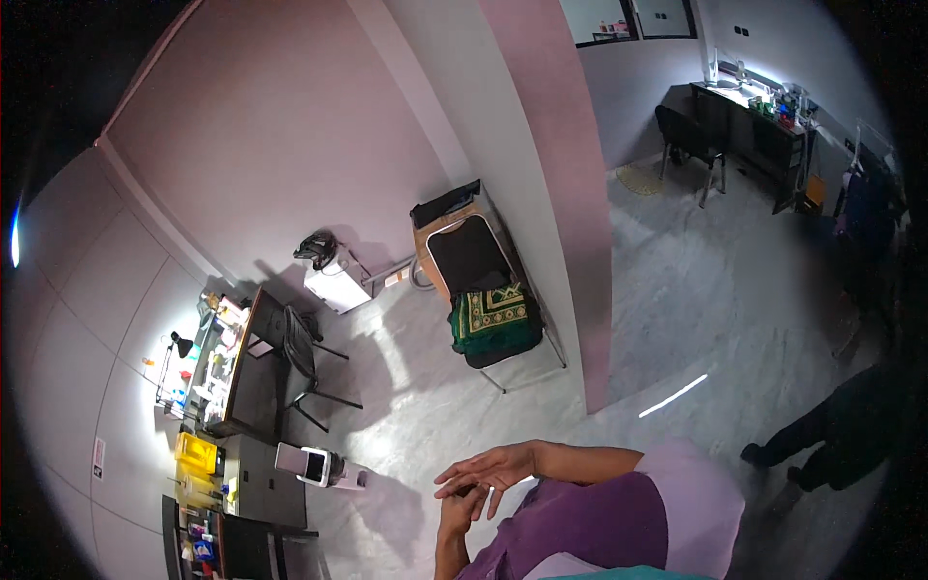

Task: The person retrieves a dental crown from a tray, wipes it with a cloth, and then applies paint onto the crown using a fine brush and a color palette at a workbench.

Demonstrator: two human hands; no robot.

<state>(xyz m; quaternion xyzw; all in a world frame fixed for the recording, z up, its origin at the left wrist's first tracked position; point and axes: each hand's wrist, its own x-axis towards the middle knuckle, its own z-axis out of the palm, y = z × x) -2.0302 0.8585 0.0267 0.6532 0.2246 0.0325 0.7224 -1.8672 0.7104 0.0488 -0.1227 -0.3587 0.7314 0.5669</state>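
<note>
My right hand (489,468) reaches in from the lower right with its fingers apart and loosely bent, holding nothing visible. Just beneath its fingertips is my left hand (459,508), partly covered by them; the hands appear to touch, and I cannot make out how far the left fingers are closed. Below both hands is purple and pale clothing (599,517) over my body.
A desk (249,382) with a lamp (180,343), a chair (300,362), yellow bins (197,450) and a white machine (314,467) are left. A stand (448,248) bears green cloth (493,319). Right are another desk (791,145), a chair (688,143) and a person's dark-clothed legs (824,430).
</note>
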